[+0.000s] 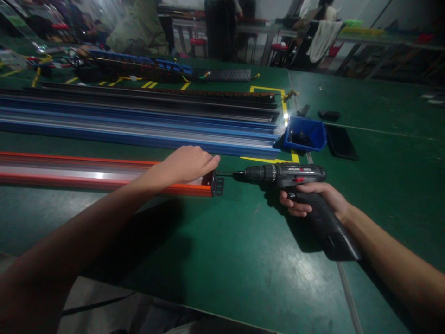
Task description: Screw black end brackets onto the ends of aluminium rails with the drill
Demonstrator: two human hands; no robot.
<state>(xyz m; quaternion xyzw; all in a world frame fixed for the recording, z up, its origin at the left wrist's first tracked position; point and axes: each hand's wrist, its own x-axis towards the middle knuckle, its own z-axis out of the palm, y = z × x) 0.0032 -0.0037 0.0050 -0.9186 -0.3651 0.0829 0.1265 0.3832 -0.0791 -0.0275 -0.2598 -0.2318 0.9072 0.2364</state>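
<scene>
My right hand [313, 199] is wrapped round the grip of a black cordless drill [299, 174], which points left. Its long thin bit [225, 173] reaches the black end bracket [218, 185] of an orange metal channel [86, 174]; a screw there is too small to make out. My left hand [191, 163] is closed over the channel's right end, the thumb against the bracket's top. The channel lies lengthwise on the green table, running out of view at the left.
Behind the orange channel lie several blue profiles [139, 130] and black profiles [156, 95]. A blue bin [314, 134] with small dark parts stands at their right end, beside a black flat piece [341, 141]. Farther back are a power strip [222, 74], wiring and people seated at benches.
</scene>
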